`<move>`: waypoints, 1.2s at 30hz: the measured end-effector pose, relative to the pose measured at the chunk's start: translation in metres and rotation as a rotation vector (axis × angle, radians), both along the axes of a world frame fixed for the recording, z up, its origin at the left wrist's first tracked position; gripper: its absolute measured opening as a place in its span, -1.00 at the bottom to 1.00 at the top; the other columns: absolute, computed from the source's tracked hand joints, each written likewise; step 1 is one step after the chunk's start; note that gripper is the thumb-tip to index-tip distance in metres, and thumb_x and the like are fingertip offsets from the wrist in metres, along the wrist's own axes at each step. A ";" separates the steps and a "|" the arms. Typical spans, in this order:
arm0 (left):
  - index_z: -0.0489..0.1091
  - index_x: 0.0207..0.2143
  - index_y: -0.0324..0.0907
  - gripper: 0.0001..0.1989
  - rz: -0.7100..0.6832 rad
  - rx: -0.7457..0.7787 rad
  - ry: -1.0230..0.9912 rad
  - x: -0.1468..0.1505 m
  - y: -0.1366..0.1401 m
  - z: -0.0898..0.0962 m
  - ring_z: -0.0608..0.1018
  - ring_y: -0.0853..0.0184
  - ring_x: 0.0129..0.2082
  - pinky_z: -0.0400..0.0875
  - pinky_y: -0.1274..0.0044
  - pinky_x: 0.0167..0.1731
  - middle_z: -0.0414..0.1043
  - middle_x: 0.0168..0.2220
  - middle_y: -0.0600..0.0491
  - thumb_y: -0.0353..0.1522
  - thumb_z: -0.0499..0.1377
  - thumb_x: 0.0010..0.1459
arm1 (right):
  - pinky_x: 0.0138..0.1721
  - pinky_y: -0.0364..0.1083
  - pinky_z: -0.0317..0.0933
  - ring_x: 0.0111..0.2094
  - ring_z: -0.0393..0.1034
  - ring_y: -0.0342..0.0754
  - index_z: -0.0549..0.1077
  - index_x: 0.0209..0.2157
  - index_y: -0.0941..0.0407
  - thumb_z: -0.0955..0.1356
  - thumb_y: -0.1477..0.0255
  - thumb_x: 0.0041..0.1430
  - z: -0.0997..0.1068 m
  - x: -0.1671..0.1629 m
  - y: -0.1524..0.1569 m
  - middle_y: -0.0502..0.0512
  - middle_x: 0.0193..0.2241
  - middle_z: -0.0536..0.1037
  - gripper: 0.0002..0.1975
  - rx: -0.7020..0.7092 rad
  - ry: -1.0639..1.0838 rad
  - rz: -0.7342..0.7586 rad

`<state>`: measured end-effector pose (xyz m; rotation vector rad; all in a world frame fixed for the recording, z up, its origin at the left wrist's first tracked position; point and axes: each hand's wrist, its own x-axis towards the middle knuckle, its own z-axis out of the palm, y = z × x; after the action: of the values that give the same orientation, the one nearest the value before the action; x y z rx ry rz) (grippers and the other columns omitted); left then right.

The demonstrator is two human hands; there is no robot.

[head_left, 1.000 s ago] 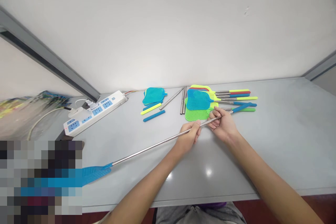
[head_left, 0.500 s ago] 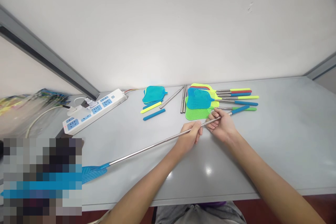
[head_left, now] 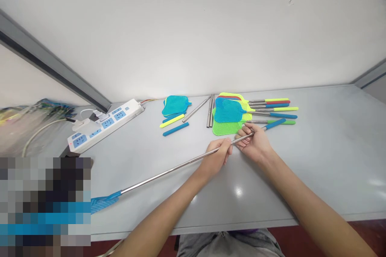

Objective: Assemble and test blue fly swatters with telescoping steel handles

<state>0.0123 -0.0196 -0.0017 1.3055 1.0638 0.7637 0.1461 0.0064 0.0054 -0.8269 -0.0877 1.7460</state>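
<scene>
A blue fly swatter (head_left: 157,176) with a long, drawn-out metal rod slants across the table. Its blue head at the lower left is partly covered by a pixelated patch. My left hand (head_left: 214,156) is closed round the middle of the rod. Just right of it, my right hand (head_left: 255,142) grips the rod close to the blue handle (head_left: 275,124), palm turned up. Behind my right hand lies a pile of swatters with blue (head_left: 227,111), green (head_left: 224,129) and yellow heads, their handles pointing right.
Loose swatter heads (head_left: 175,105) lie at the back, with a yellow grip (head_left: 171,121) and a blue grip (head_left: 175,129) in front. Several metal rods (head_left: 196,109) rest beside the pile. A white power strip (head_left: 105,126) with plugs stands left, near plastic-wrapped items (head_left: 39,124).
The camera view has shifted slightly. The swatter's head end sits a little further left and lower. Both hands keep their hold on the rod almost in place.
</scene>
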 end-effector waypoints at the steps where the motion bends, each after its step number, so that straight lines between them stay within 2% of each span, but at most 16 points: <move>1: 0.16 -0.66 -0.21 -0.59 -0.003 0.002 0.006 0.000 0.000 0.000 0.18 0.50 -0.73 0.06 0.63 -0.66 0.02 -0.79 0.20 -0.15 -0.13 0.10 | -0.79 -0.22 -0.22 -0.80 -0.19 -0.24 -0.03 -0.75 0.12 0.16 0.49 0.01 0.000 0.000 0.000 -0.12 -0.86 -0.05 -0.66 0.001 0.000 -0.003; 16: 0.18 -0.66 -0.21 -0.58 -0.009 -0.028 0.043 0.000 0.000 0.002 0.21 0.47 -0.71 0.10 0.61 -0.63 0.06 -0.77 0.19 -0.13 -0.14 0.09 | -0.79 -0.21 -0.20 -0.79 -0.19 -0.23 -0.02 -0.75 0.12 0.18 0.49 0.00 0.002 -0.002 -0.002 -0.13 -0.86 -0.05 -0.67 -0.018 0.007 -0.035; 28: 0.17 -0.64 -0.20 -0.57 -0.034 0.038 0.136 -0.002 -0.005 0.007 0.21 0.47 -0.68 0.08 0.61 -0.62 0.05 -0.75 0.19 -0.12 -0.17 0.11 | -0.81 -0.22 -0.18 -0.80 -0.18 -0.24 -0.04 -0.74 0.11 0.20 0.49 -0.01 0.003 0.000 -0.002 -0.14 -0.86 -0.05 -0.66 -0.014 0.012 -0.025; 36: 0.16 -0.63 -0.20 -0.56 -0.139 0.112 0.252 -0.002 -0.008 0.015 0.18 0.47 -0.65 0.01 0.60 -0.63 0.09 -0.70 0.17 -0.14 -0.21 0.14 | -0.80 -0.21 -0.16 -0.80 -0.19 -0.23 -0.11 -0.75 0.11 0.17 0.49 -0.01 0.001 0.002 0.000 -0.12 -0.85 -0.09 -0.64 -0.033 0.039 -0.001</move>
<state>0.0106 -0.0281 0.0135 1.5855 1.1266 0.5710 0.1483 0.0060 0.0064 -0.8161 -0.0326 1.7658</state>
